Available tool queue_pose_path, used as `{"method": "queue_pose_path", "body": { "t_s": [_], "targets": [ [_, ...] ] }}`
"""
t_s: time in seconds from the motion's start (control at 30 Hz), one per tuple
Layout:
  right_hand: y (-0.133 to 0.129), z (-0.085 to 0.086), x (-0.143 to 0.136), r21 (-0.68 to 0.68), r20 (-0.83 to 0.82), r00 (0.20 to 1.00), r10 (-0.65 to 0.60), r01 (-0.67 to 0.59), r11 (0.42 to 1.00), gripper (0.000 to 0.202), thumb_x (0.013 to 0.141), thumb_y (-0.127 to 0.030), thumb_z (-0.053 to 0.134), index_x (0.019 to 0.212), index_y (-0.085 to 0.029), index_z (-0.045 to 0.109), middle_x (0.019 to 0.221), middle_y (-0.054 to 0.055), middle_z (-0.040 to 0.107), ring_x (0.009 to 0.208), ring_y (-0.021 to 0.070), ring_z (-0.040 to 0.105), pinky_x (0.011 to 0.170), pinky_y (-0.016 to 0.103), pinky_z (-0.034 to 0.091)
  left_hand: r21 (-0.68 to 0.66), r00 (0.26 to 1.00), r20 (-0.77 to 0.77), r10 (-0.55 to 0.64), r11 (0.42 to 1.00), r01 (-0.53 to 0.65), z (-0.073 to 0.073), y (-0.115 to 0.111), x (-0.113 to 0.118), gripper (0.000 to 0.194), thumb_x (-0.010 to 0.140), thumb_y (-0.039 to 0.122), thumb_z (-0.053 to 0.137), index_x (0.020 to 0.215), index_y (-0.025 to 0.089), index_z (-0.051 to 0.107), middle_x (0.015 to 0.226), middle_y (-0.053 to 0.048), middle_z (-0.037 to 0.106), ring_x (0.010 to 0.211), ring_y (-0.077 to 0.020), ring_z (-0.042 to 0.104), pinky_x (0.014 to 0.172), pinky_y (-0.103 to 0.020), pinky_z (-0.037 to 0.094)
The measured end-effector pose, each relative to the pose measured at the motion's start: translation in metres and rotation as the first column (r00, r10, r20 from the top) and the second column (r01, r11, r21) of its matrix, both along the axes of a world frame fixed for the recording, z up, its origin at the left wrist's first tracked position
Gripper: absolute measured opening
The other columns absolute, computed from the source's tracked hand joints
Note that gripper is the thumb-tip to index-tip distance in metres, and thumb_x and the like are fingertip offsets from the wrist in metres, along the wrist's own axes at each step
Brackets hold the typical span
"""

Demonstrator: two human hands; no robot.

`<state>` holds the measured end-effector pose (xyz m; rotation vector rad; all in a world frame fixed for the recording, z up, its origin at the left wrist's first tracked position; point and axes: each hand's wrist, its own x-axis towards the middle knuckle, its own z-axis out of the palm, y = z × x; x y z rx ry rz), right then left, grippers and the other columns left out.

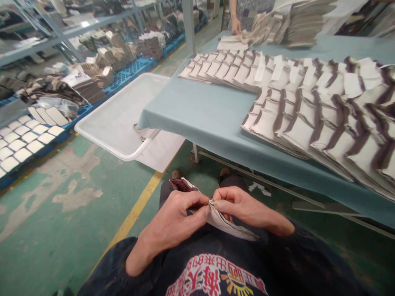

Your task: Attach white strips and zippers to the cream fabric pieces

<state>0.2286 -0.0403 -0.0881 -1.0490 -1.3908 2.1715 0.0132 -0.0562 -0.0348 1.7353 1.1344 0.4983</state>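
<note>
Two hands are closed on one cream-and-brown fabric piece (226, 227), held over the lap, just short of the near edge of the surface (188, 105). Its edge is pinched between thumb and finger of the left hand (175, 213) and of the right hand (243, 204), the fingertips nearly meeting. A dark brown part is seen beyond the left hand; whether thread or a fastening lies under the fingertips cannot be told.

For this edge work, a light pinch close to the spot being handled would probably serve best, with the layers held level so that no fold is trapped. Only a short length should be worked at once, and the loose end is best supported, since its weight could pull the edge askew. Hard tugging might stretch the cloth.

By the surface's left corner, a white tub (114, 117) is placed, partly overlapped by that corner. On the surface, cream pieces with dark brown edges (296, 123) are laid in overlapping rows. At its far side, light fabric is touched by another person's hand (236, 25). Farther left of the surface, blue pallets (137, 68) are loaded with more bundles.
</note>
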Motion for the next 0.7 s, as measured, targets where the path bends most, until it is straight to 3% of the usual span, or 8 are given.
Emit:
{"method": "queue_pose_path", "body": {
  "t_s": [0.17, 0.4, 0.7],
  "targets": [
    [-0.006, 0.010, -0.002, 0.031, 0.056, 0.996, -0.074, 0.073, 0.997, 0.056, 0.077, -0.069, 0.079, 0.073, -0.017, 0.058, 0.059, -0.005, 0.052, 0.053, 0.0087, 0.043, 0.052, 0.023, 0.031, -0.009, 1.000, 0.027, 0.002, 1.000, -0.001, -0.001, -0.002, -0.001, 0.023, 0.091, 0.016, 0.058, 0.089, 0.015, 0.081, 0.074, -0.001, 0.077, 0.064, -0.0125, 0.065, 0.062, -0.023, 0.047],
    [-0.009, 0.012, 0.002, 0.018, 0.048, 0.998, -0.044, 0.043, 0.999, 0.051, 0.078, -0.063, 0.081, 0.073, -0.017, 0.060, 0.060, -0.005, 0.054, 0.055, 0.0090, 0.046, 0.053, 0.023, 0.034, -0.039, 0.997, 0.074, 0.036, 0.999, -0.033, -0.002, -0.004, 0.002, 0.023, 0.089, 0.017, 0.058, 0.085, 0.013, 0.080, 0.073, -0.002, 0.077, 0.064, -0.0127, 0.066, 0.062, -0.022, 0.047],
    [-0.010, 0.027, 0.002, 0.131, 0.161, 0.987, -0.015, -0.006, 0.991, 0.035, 0.087, -0.048, 0.072, 0.074, -0.017, 0.061, 0.063, -0.003, 0.056, 0.058, 0.0096, 0.046, 0.054, 0.023, 0.036, -0.122, 0.985, 0.132, 0.109, 0.988, -0.093, -0.006, -0.008, 0.003, 0.024, 0.088, 0.024, 0.059, 0.080, 0.012, 0.078, 0.072, -0.004, 0.076, 0.063, -0.0133, 0.062, 0.061, -0.023, 0.046]
  ]
}}
